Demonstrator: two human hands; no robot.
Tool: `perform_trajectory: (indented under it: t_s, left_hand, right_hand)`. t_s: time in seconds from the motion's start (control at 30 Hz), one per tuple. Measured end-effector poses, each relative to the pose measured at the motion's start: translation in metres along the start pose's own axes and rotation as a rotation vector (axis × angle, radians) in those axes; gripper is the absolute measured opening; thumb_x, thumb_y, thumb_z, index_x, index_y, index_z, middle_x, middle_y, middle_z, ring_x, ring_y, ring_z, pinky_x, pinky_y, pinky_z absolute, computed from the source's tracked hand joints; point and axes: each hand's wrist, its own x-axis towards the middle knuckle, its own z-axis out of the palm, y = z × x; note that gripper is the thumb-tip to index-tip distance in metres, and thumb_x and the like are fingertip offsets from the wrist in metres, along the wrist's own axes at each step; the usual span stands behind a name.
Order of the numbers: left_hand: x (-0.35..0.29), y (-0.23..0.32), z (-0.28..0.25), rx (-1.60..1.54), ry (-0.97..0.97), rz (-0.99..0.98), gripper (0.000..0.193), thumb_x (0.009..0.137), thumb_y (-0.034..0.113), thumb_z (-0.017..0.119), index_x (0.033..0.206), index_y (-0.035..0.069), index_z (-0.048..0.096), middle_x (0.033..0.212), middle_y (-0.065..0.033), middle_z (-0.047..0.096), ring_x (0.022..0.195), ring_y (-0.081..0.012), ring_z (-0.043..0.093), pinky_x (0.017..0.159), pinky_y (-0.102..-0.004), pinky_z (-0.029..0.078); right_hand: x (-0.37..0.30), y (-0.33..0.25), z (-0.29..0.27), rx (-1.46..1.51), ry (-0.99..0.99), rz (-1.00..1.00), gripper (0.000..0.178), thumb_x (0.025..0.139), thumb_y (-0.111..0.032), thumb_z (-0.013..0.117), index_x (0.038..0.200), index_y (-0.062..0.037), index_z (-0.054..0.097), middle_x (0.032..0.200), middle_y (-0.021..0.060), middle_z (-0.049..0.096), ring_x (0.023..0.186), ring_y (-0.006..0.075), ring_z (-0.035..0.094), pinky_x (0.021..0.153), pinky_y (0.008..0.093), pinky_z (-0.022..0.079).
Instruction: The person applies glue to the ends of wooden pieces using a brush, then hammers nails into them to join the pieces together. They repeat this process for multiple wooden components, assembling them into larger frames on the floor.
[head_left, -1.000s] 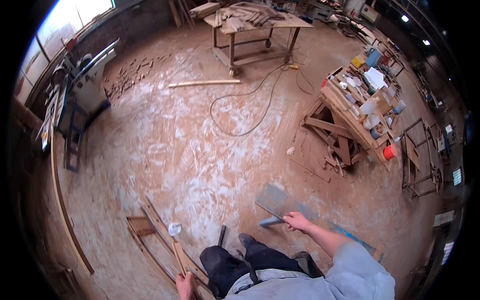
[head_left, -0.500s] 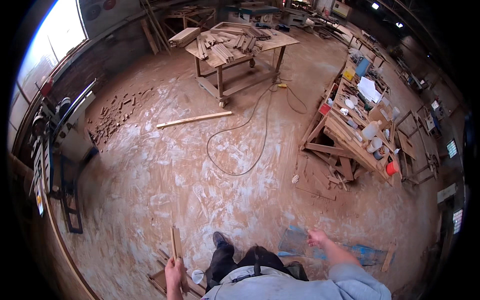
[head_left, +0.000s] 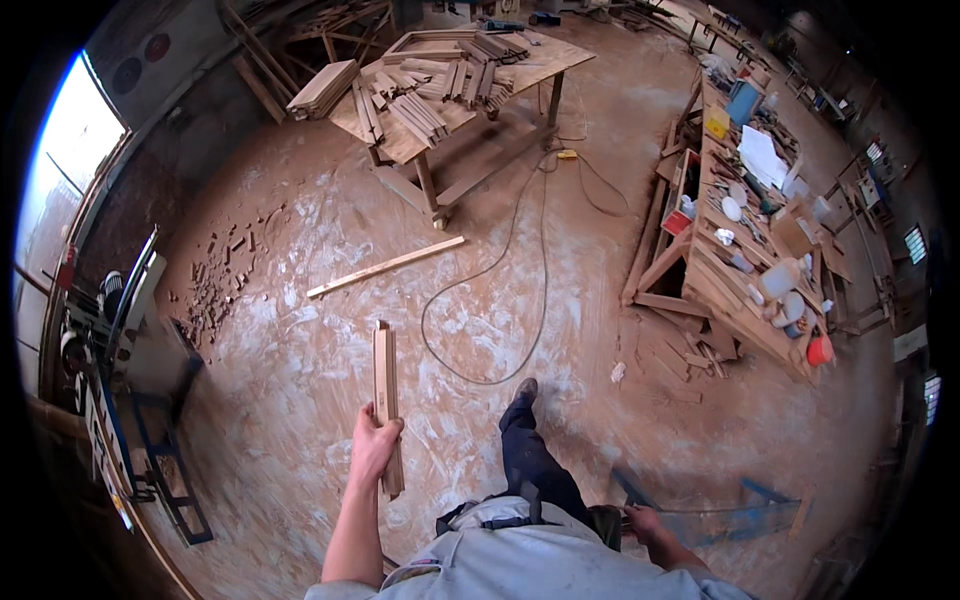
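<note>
My left hand (head_left: 374,440) is closed around a short bundle of grooved wooden strips (head_left: 385,365), held upright in front of me at the left. The strips seem to lie together as one piece; how many there are, I cannot tell. Low by my right hip is my right hand (head_left: 645,522), beside a dark item (head_left: 606,524) at my waist. Its fingers are partly hidden, so whether they grip anything does not show. Ahead stands a wheeled wooden table (head_left: 570,66) piled with wooden strips (head_left: 415,118) and a stack of boards (head_left: 325,88).
A long wooden strip (head_left: 385,267) lies on the floor, with a looped cable (head_left: 545,290) to its right. A cluttered workbench (head_left: 690,262) stands at the right. Wood offcuts (head_left: 215,275) are scattered near a machine (head_left: 150,330) at the left. Blue-edged material (head_left: 740,522) lies near my right side.
I have stepped forward toward the table. My left hand has raised the wooden strips forward and up. My right hand has drawn back in toward my hip.
</note>
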Motion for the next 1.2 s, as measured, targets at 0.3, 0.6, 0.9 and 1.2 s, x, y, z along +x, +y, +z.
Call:
perform_trajectory:
  t_s: [0.3, 0.6, 0.9, 1.2]
  left_hand:
    - [0.194, 0.161, 0.089, 0.158, -0.022, 0.069, 0.029, 0.089, 0.019, 0.060, 0.108, -0.002, 0.057, 0.082, -0.0031, 0.059, 0.066, -0.0109, 0.057, 0.060, -0.0267, 0.050]
    - [0.427, 0.279, 0.165, -0.047, -0.038, 0.135, 0.029, 0.092, 0.020, 0.058, 0.108, -0.004, 0.058, 0.078, -0.0017, 0.057, 0.065, -0.0087, 0.056, 0.059, -0.0247, 0.046]
    - [0.703, 0.374, 0.230, 0.022, -0.002, 0.222, 0.041, 0.087, 0.016, 0.061, 0.119, -0.008, 0.055, 0.097, -0.0071, 0.063, 0.074, -0.0106, 0.058, 0.069, -0.0258, 0.048]
    - [0.837, 0.457, 0.269, 0.463, 0.089, 0.197, 0.061, 0.081, 0.033, 0.064, 0.126, -0.007, 0.054, 0.113, -0.0241, 0.065, 0.109, -0.0313, 0.063, 0.095, -0.0356, 0.045]
  right_hand:
    - [0.041, -0.329, 0.036, 0.157, 0.081, -0.253, 0.027, 0.097, -0.030, 0.052, 0.106, -0.0043, 0.055, 0.085, 0.0093, 0.061, 0.064, 0.0228, 0.062, 0.055, 0.0350, 0.051]
    - [0.088, -0.504, 0.027, 0.273, 0.082, -0.428, 0.023, 0.097, -0.027, 0.052, 0.097, -0.0047, 0.053, 0.082, 0.0089, 0.060, 0.063, 0.0227, 0.061, 0.057, 0.0377, 0.053]
    - [0.093, -0.594, 0.093, 0.365, 0.273, -0.018, 0.038, 0.094, -0.030, 0.053, 0.117, 0.0000, 0.050, 0.104, 0.0218, 0.062, 0.073, 0.0296, 0.064, 0.057, 0.0396, 0.054]
    - [0.096, -0.765, 0.137, 0.301, 0.228, -0.123, 0.036, 0.097, -0.024, 0.049, 0.120, 0.0039, 0.047, 0.105, 0.0215, 0.061, 0.076, 0.0272, 0.065, 0.059, 0.0382, 0.057]
